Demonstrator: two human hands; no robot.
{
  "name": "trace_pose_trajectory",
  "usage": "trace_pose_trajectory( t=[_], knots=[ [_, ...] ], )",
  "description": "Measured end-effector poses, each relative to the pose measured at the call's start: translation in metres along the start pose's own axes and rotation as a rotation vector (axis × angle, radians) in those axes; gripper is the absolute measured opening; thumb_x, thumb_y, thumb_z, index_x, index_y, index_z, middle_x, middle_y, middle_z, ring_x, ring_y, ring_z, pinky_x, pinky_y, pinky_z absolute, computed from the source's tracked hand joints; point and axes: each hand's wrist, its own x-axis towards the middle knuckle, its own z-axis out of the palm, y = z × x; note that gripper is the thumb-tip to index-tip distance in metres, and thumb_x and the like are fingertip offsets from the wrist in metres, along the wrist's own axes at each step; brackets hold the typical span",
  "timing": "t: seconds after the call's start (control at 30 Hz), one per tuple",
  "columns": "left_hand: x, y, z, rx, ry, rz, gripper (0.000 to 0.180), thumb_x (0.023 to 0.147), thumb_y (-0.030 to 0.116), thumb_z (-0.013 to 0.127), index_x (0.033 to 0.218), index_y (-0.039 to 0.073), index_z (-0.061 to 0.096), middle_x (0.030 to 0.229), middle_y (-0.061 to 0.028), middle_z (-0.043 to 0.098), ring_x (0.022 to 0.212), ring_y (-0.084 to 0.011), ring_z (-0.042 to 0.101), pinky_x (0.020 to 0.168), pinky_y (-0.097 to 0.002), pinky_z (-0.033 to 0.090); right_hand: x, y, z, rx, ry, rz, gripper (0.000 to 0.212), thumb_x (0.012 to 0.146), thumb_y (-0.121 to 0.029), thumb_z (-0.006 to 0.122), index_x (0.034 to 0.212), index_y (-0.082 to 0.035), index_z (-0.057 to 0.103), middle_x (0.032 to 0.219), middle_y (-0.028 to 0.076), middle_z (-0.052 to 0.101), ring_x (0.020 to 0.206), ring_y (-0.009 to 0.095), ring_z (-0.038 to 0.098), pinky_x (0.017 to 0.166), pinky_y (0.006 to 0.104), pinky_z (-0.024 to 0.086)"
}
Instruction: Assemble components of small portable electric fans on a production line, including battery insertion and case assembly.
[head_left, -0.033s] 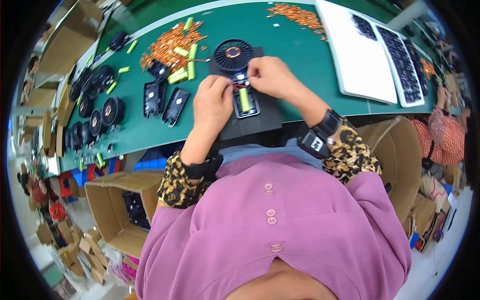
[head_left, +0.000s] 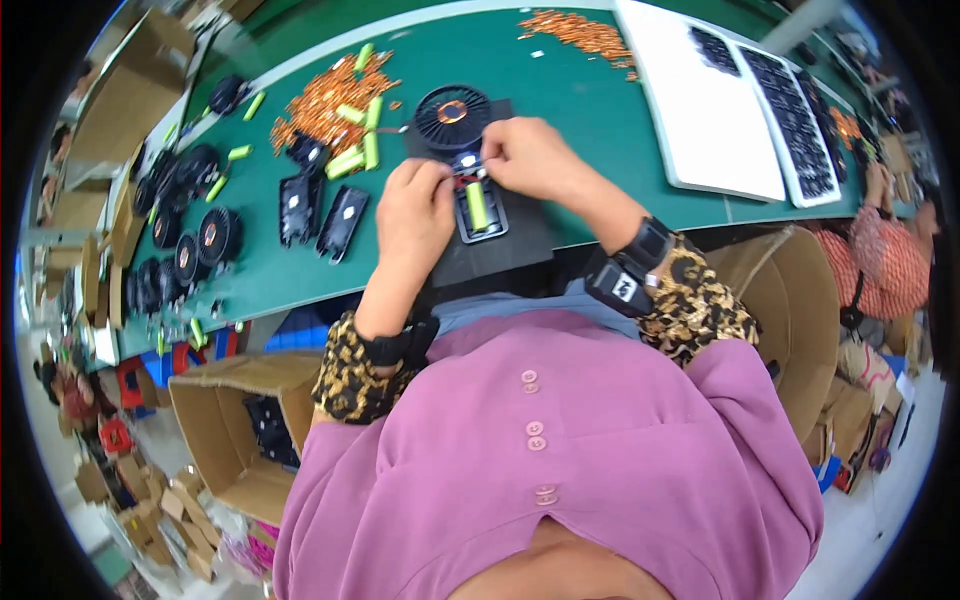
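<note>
A handheld fan with a round black head (head_left: 452,117) and an opened handle (head_left: 482,232) lies on a dark mat (head_left: 520,250) in front of me. A yellow-green battery (head_left: 477,205) sits lengthwise in the handle. Red wires (head_left: 467,182) show above the battery, near a small circuit board (head_left: 466,161) at the neck. My left hand (head_left: 412,212) pinches at the left side of the wires. From the right, my right hand (head_left: 525,155) closes its fingertips beside the board. Whatever lies between the fingertips of each hand is too small to make out.
Left of the mat lie two black handle shells (head_left: 341,222), loose batteries (head_left: 345,162) and a heap of copper-coloured parts (head_left: 325,105). More fan heads (head_left: 218,234) stand farther left. White trays (head_left: 700,120) are at the right. Cardboard boxes (head_left: 235,430) flank me below the table.
The whole view has shifted slightly, so the bench appears a little farther left. Both hands stay at the fan's neck with much the same pinch.
</note>
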Motion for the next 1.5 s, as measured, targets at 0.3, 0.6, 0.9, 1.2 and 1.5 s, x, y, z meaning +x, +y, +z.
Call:
trace_pose_trajectory(
  t=[0.3, 0.6, 0.9, 1.2, 1.5],
  knots=[
    [-0.009, -0.008, -0.002, 0.076, 0.042, 0.150, 0.012, 0.081, -0.002, 0.060, 0.093, 0.001, 0.061, 0.087, -0.0128, 0.059, 0.082, -0.0303, 0.058, 0.074, -0.0371, 0.047, -0.016, 0.020, -0.073, -0.093, 0.177, -0.161, 0.018, 0.080, -0.014, 0.065, 0.093, -0.002, 0.065, 0.088, 0.014, 0.066, 0.083, 0.028, 0.065, 0.073, 0.0368, 0.050],
    [-0.010, -0.001, -0.003, 0.086, 0.032, 0.160, 0.016, 0.080, -0.004, 0.060, 0.095, 0.001, 0.062, 0.093, -0.0152, 0.059, 0.086, -0.0315, 0.058, 0.077, -0.0381, 0.047, -0.014, 0.227, -0.209, -0.890, 0.642, 0.372, 0.017, 0.079, -0.010, 0.063, 0.095, -0.012, 0.070, 0.106, 0.011, 0.059, 0.104, 0.032, 0.051, 0.084, 0.0442, 0.046],
    [-0.015, -0.008, -0.007, 0.001, 0.010, 0.025, 0.019, 0.080, -0.004, 0.059, 0.098, 0.002, 0.061, 0.094, -0.0156, 0.060, 0.091, -0.0338, 0.058, 0.081, -0.0397, 0.047, -0.004, 0.276, -0.204, -1.046, 0.572, 0.288, 0.015, 0.076, -0.009, 0.067, 0.091, -0.010, 0.067, 0.112, 0.005, 0.056, 0.112, 0.028, 0.047, 0.090, 0.0477, 0.040],
    [0.026, 0.040, -0.025, -0.110, 0.078, 0.193, 0.022, 0.077, 0.002, 0.067, 0.098, 0.006, 0.067, 0.094, -0.0117, 0.061, 0.090, -0.0288, 0.059, 0.077, -0.0364, 0.049, -0.022, 0.106, -0.183, -0.449, 0.409, -0.360, 0.016, 0.075, -0.005, 0.067, 0.089, -0.009, 0.061, 0.108, 0.006, 0.058, 0.111, 0.028, 0.048, 0.092, 0.0421, 0.038],
    [0.052, 0.093, -0.034, -0.078, 0.059, 0.419, 0.016, 0.066, 0.007, 0.075, 0.079, 0.003, 0.067, 0.090, -0.0076, 0.060, 0.088, -0.0278, 0.055, 0.078, -0.0388, 0.047, -0.053, -0.032, -0.102, -0.075, 0.142, -0.516, 0.018, 0.074, -0.002, 0.068, 0.089, -0.004, 0.058, 0.100, 0.008, 0.056, 0.108, 0.029, 0.050, 0.095, 0.0403, 0.038]
  ],
)
